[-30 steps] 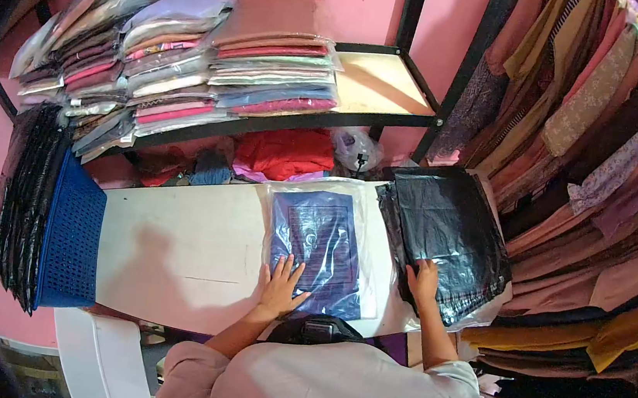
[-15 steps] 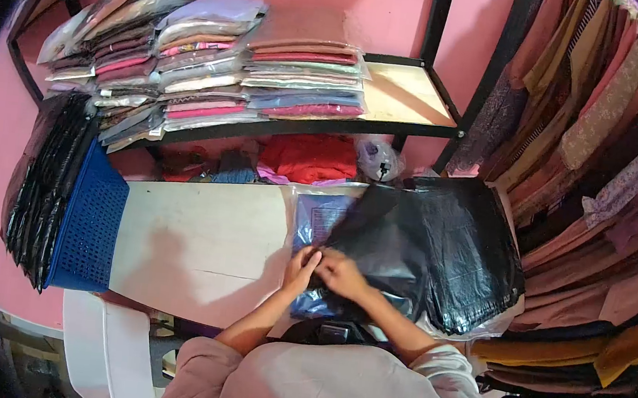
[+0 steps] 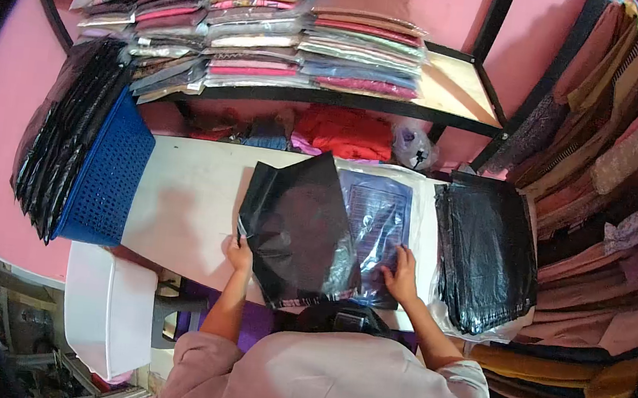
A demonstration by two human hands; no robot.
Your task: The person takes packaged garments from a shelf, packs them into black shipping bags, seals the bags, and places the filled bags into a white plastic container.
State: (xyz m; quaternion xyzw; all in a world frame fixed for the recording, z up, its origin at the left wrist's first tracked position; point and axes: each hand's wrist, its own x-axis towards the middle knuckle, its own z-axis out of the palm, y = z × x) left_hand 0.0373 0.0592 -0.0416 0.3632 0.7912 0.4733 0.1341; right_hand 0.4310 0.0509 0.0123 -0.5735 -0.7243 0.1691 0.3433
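A black plastic mailing bag lies tilted on the white tabletop, its left edge pinched in my left hand. Its right side overlaps a blue-purple folded item in a clear plastic sleeve. On the lower right part of that sleeve rests my right hand, thumb and fingers apart. Just right of it is a stack of black plastic bags, lying flat on clear plastic.
A blue perforated basket full of black packages stands at the table's left end. Bagged folded clothes are piled on the shelf behind. Garments hang along the right. A white plastic chair stands lower left.
The black bag has moved left, off most of the blue-purple packet and away from the stack. My hands, close together before, are now apart. The camera view has shifted.
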